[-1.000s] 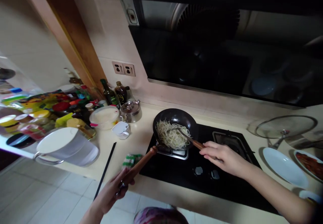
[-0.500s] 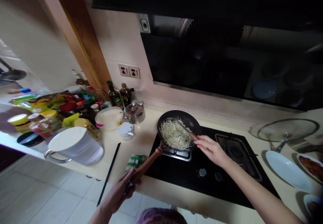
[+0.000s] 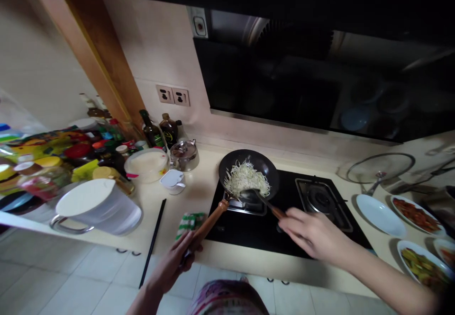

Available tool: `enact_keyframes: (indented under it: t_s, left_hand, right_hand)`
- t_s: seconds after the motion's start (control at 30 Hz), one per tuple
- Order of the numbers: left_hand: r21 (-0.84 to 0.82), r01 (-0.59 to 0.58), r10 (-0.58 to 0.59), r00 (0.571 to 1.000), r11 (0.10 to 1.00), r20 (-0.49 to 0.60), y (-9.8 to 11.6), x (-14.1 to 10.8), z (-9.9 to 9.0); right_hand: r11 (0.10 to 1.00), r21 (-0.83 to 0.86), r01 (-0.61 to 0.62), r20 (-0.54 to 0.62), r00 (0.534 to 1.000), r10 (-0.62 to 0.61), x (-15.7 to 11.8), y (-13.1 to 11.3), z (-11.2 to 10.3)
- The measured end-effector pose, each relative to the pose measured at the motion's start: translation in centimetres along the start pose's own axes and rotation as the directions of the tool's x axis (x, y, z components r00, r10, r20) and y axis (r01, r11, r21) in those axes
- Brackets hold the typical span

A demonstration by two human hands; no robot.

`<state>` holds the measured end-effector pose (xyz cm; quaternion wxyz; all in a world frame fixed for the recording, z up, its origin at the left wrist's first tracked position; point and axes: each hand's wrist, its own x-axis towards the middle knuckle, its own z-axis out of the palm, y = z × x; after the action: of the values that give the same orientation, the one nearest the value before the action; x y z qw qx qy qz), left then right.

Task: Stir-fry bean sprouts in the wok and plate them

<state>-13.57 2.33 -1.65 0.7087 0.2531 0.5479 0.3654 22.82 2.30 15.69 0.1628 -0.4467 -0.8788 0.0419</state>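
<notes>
White strands [image 3: 247,175]: heaped in wok [image 3: 269,164]. Wok: over left burner [image 3: 250,207], near left edge of cooktop [image 3: 249,234]. Left hand [image 3: 170,263]: closed around wooden wok handle [image 3: 209,220]. Right hand [image 3: 314,234]: closed on spatula [image 3: 250,193], blade at strands' near side. Step in hand, judged: stirring. Next move would call for blade under strands, wok steady. Checked cloth [image 3: 187,225]: near counter's [image 3: 194,184] front edge.
</notes>
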Motion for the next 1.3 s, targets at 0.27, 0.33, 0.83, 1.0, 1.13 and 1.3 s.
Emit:
enact_keyframes:
  t_s: [0.27,0.33,0.83,1.0,1.13,1.3]
  left_hand:
    - [0.016,-0.028,0.028,0.999,0.999,0.032,0.3,-0.6,0.4]
    - [-0.003,-0.027,0.027,0.999,1.0,0.036,0.2,-0.5,0.3]
    - [-0.117,-0.009,-0.004,0.994,0.993,-0.11,-0.2,-0.5,0.7]
    - [-0.161,0.003,-0.031,0.984,0.987,-0.174,-0.2,-0.4,1.1]
    - [-0.144,0.006,-0.035,0.98,0.99,-0.196,0.2,-0.4,1.4]
    - [-0.114,0.019,-0.041,0.979,0.993,-0.201,0.8,-0.6,1.5]
  right_hand:
    - [0.907,0.126,-0.401,-0.264,0.868,0.421,3.4,5.4,0.2]
    - [0.802,0.275,-0.53,-0.251,0.766,0.592,3.8,5.4,1.2]
    - [0.849,0.399,-0.346,-0.077,0.91,0.406,11.9,17.3,-2.1]
    - [0.51,0.719,-0.472,0.286,0.87,0.402,14.4,20.9,-0.8]
    - [0.777,0.542,-0.32,0.243,0.945,0.22,10.3,18.4,-4.3]
    - [0.957,0.288,-0.046,0.201,0.98,-0.013,2.0,12.8,-7.1]
